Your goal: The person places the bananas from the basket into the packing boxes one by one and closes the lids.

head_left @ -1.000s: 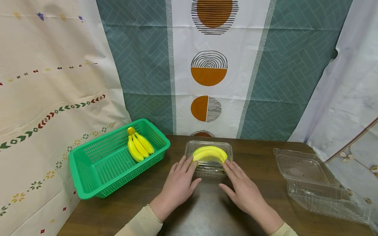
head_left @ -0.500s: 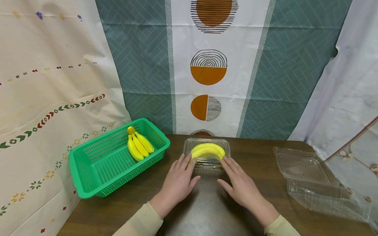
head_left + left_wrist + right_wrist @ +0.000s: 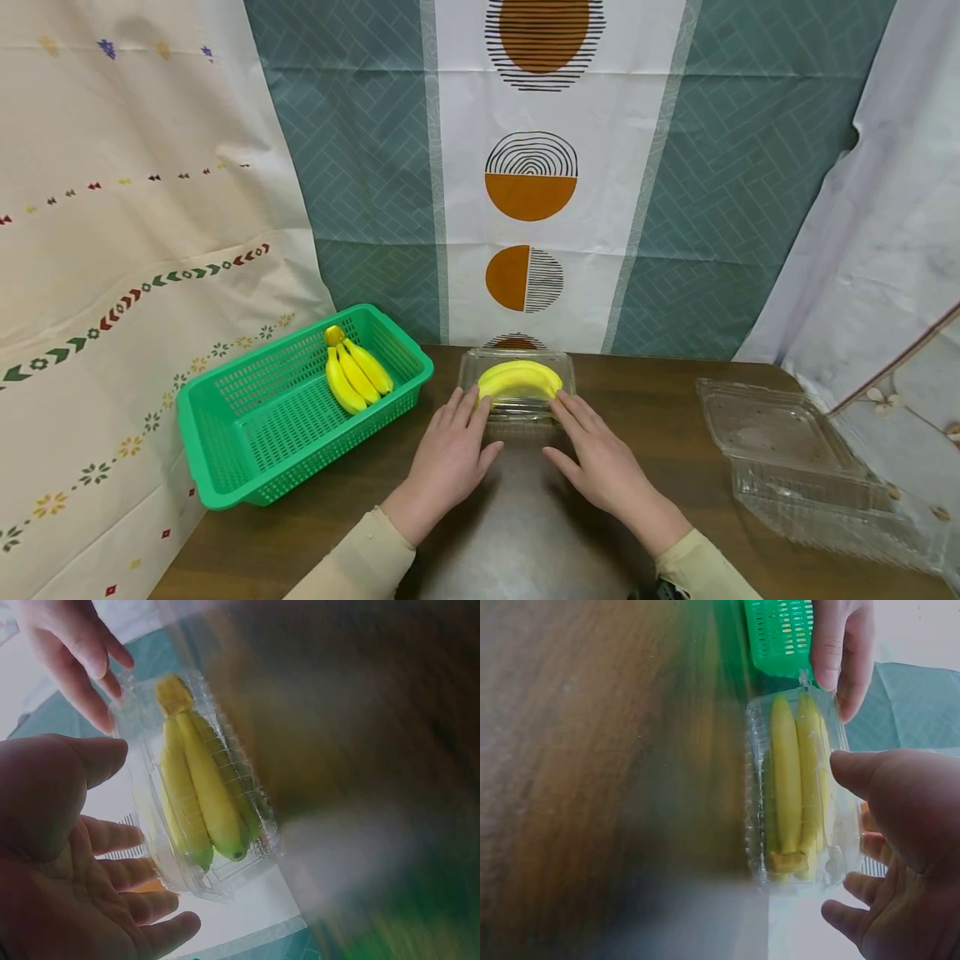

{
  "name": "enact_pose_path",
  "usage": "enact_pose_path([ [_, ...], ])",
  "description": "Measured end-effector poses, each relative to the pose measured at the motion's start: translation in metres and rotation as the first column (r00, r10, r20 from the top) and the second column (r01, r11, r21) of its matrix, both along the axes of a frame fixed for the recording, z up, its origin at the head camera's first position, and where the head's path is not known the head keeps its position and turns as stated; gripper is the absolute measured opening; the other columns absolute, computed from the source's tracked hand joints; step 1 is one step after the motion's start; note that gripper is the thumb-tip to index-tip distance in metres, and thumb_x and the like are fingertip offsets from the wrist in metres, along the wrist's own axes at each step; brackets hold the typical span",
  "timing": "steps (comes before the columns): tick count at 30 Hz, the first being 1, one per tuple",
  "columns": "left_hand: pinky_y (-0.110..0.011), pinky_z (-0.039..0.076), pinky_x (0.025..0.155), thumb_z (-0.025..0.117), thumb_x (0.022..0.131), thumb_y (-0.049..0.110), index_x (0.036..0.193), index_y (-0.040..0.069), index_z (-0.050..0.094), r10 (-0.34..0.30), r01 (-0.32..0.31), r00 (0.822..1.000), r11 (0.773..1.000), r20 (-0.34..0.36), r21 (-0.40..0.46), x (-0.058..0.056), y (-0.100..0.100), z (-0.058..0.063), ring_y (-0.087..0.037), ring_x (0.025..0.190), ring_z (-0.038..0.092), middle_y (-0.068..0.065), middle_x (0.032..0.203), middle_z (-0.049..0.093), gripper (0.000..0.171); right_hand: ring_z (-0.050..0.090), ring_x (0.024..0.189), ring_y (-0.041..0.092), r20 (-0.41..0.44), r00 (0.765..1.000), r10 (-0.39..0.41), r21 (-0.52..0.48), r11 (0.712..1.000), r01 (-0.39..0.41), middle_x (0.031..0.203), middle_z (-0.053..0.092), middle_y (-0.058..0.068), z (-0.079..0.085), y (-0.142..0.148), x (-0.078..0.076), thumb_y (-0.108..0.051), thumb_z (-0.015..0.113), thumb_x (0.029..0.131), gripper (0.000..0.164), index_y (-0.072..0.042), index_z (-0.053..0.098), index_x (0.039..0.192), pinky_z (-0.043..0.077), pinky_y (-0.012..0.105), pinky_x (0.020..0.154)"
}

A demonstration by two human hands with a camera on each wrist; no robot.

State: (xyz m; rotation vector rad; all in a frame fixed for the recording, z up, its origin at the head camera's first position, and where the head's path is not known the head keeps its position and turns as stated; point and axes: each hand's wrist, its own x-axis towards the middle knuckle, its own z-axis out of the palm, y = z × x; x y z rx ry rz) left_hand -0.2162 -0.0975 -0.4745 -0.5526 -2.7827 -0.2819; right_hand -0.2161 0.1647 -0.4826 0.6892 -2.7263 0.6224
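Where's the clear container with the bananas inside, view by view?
Head: container slightly right of centre, below the middle.
Left wrist: container left of centre.
Right wrist: container right of centre.
Shared landmark: left hand, lower middle in head, lower left in left wrist, upper right in right wrist.

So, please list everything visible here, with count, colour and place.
Perforated basket: 1, green, left
Banana bunch: 1, yellow, in basket
Clamshell container: 1, clear, centre
Bananas: 2+, yellow, inside container
Clamshell packaging: 1+, clear, right
Wooden table: 1, brown, below
Patterned cloth: 1, cream, left
Circle-print cloth: 1, teal-white-orange, behind
Floral cloth: 1, white, right
Small item: 1, black, right cuff
Sleeves: 2, beige, forearms
Left hand: 1, bare, container's near left
Right hand: 1, bare, container's near right
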Motion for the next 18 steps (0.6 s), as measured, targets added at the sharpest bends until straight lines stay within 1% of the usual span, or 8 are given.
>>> enact_pose_path([
  [5, -0.061, 0.039, 0.124, 0.077, 0.105, 0.046, 0.161, 0.003, 0.054, 0.024, -0.024, 1.0, 1.0, 0.012, -0.011, -0.005, -0.002, 0.001, -0.046, 0.159, 0.038, -0.023, 0.17, 0.044, 0.074, 0.036, 0.161, 0.042, 0.008, 1.0, 0.002, 0.014, 1.0, -0.002, 0.175, 0.039, 0.017, 0.002, -0.005, -0.006, -0.033, 0.081, 0.104, 0.079, -0.003, 0.046, 0.167, 0.052, 0.062, 0.111],
  [10, -0.06, 0.04, 0.124, 0.076, 0.105, 0.046, 0.162, 0.003, 0.053, 0.048, -0.048, 0.999, 0.999, 0.012, -0.024, -0.009, -0.004, -0.001, -0.045, 0.159, 0.038, -0.023, 0.17, 0.044, 0.075, 0.036, 0.161, 0.042, 0.03, 1.0, -0.004, 0.025, 1.0, 0.003, 0.174, 0.039, 0.018, 0.004, -0.009, -0.012, -0.033, 0.081, 0.104, 0.079, -0.003, 0.045, 0.168, 0.051, 0.062, 0.111],
  [13, -0.061, 0.04, 0.123, 0.077, 0.105, 0.045, 0.162, 0.003, 0.053, 0.059, -0.058, 0.998, 0.998, 0.014, -0.016, -0.011, -0.005, -0.002, -0.046, 0.159, 0.038, -0.023, 0.17, 0.044, 0.075, 0.035, 0.161, 0.042, 0.046, 0.999, -0.006, 0.034, 0.999, 0.005, 0.175, 0.038, 0.017, 0.004, -0.012, -0.015, -0.034, 0.081, 0.104, 0.079, -0.004, 0.045, 0.168, 0.051, 0.063, 0.112],
  [18, -0.061, 0.047, 0.117, 0.077, 0.105, 0.045, 0.164, 0.003, 0.051, 0.084, -0.084, 0.996, 0.996, 0.033, -0.005, -0.015, -0.005, -0.002, -0.044, 0.161, 0.036, -0.023, 0.171, 0.042, 0.077, 0.034, 0.162, 0.041, 0.061, 0.998, -0.006, 0.035, 0.999, 0.003, 0.176, 0.037, 0.017, 0.003, -0.016, -0.02, -0.034, 0.08, 0.105, 0.079, -0.004, 0.044, 0.168, 0.05, 0.063, 0.112],
])
